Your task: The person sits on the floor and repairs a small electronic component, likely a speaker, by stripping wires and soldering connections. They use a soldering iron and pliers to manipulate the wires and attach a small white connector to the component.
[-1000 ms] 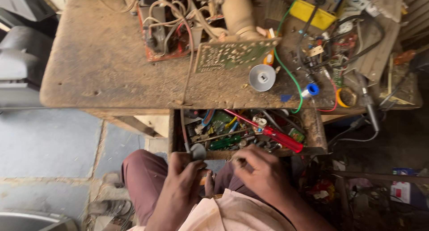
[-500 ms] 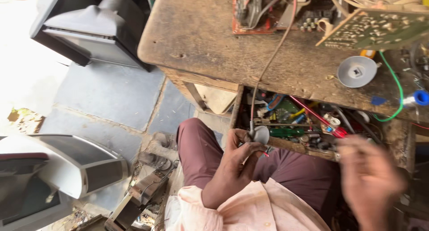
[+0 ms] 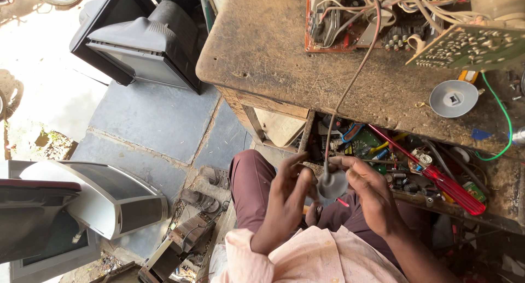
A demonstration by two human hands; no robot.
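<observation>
Here I have a round grey rubber cup (image 3: 332, 183) on a long thin wire (image 3: 350, 91), held over my lap just in front of the worktop's near edge, where the drawer (image 3: 394, 157) of bits sits open. My left hand (image 3: 284, 198) is curled at its side and my right hand (image 3: 372, 193) pinches its top, so I think a soft, steady hold works best. The wooden worktop (image 3: 273, 48) looks rough and dusty, and the red screwdriver (image 3: 437, 176) looks smooth and shiny.
</observation>
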